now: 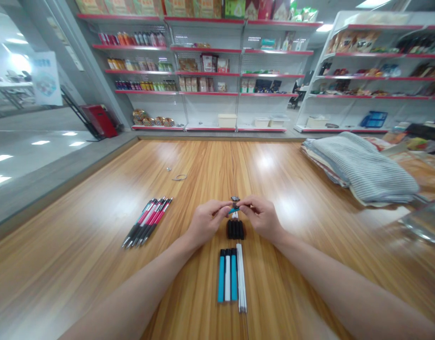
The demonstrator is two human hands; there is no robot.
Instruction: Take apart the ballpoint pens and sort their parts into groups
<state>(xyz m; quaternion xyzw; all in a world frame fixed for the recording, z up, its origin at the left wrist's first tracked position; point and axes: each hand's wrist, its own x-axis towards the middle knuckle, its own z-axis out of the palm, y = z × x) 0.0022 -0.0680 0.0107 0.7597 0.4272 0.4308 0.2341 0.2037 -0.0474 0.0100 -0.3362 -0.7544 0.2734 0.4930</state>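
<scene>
My left hand (210,218) and my right hand (260,216) meet over the middle of the table, fingers pinched together. Between their fingertips is a small blue pen part (233,210); the fingers cover much of it. Just beyond lies a little heap of small dark and silvery parts (234,199). Closer to me, several black pen grips (235,230) sit side by side. Below them are blue and white pen barrels (227,276) with black ends, and beside these a row of thin white refills (242,278). Whole pens (147,223), pink, black and blue, lie in a row to the left.
A thin ring-shaped loop (180,177) and a tiny metal piece (168,169) lie at the far left of the wooden table (97,278). Folded striped cloth (366,163) and a clear container (426,221) occupy the right side. Stocked shelves (206,74) stand behind.
</scene>
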